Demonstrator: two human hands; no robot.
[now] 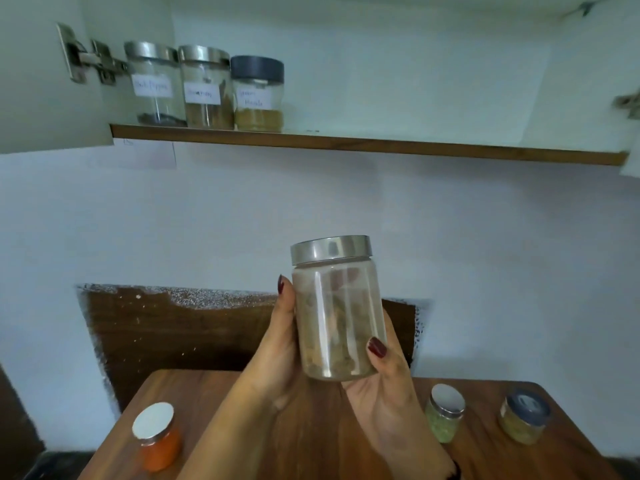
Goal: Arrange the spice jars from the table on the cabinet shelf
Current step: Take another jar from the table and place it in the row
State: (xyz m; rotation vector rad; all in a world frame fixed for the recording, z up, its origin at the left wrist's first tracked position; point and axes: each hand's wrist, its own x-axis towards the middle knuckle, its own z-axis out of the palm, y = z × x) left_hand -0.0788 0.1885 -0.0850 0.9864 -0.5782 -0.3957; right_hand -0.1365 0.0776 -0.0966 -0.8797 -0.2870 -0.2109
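A clear spice jar (337,313) with a steel lid and brownish pieces inside is held upright above the table, below the shelf. My left hand (277,351) grips its left side and my right hand (388,375) cups its lower right. On the wooden table (311,434) stand an orange-filled jar (157,436) at the left, a green-filled jar (445,412) and a dark-lidded yellowish jar (524,415) at the right. On the cabinet shelf (381,145), three labelled jars stand in a row at the far left: two steel-lidded ones (154,84) (207,88) and a dark-lidded one (258,93).
The cabinet door (41,74) hangs open at the left on metal hinges (91,58). Another hinge (628,103) shows at the right edge. The shelf is bare to the right of the three jars. A white wall with a dark wooden patch (180,334) lies behind the table.
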